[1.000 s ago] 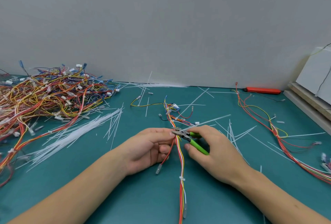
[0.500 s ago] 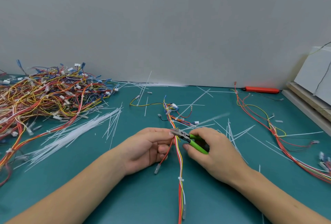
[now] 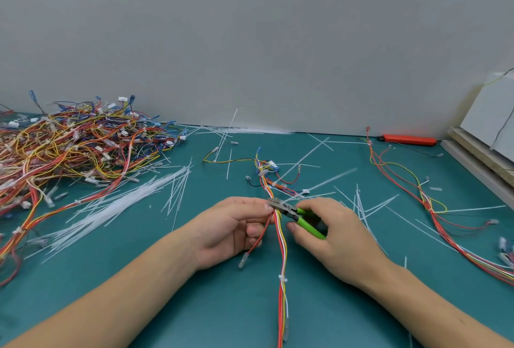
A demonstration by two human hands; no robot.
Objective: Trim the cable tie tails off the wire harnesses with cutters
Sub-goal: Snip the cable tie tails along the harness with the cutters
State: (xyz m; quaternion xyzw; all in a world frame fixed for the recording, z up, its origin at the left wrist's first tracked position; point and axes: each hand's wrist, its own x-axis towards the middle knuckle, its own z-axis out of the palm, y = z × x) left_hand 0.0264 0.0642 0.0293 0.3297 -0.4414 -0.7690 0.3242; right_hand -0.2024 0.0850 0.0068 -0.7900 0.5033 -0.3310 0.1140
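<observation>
A wire harness (image 3: 281, 247) of red, yellow, orange and white wires runs from the mat's middle down to the bottom edge. My left hand (image 3: 236, 226) pinches it just left of the cutters. My right hand (image 3: 333, 232) grips the green-handled cutters (image 3: 301, 218), whose jaws sit at the harness by a cable tie. A long white tie tail (image 3: 331, 181), blurred, sticks out up and right from the jaws. Another tie (image 3: 283, 278) lower on the harness is short.
A big heap of harnesses (image 3: 69, 147) lies at the far left, with loose white tie tails (image 3: 119, 203) beside it. Another harness (image 3: 434, 208) trails along the right. An orange tool (image 3: 407, 139) rests by the wall; boards (image 3: 478, 158) stand at the right edge.
The cutters have closed in on the harness and the long white tail now looks blurred, as if moving. Both hands stay almost where they were.
</observation>
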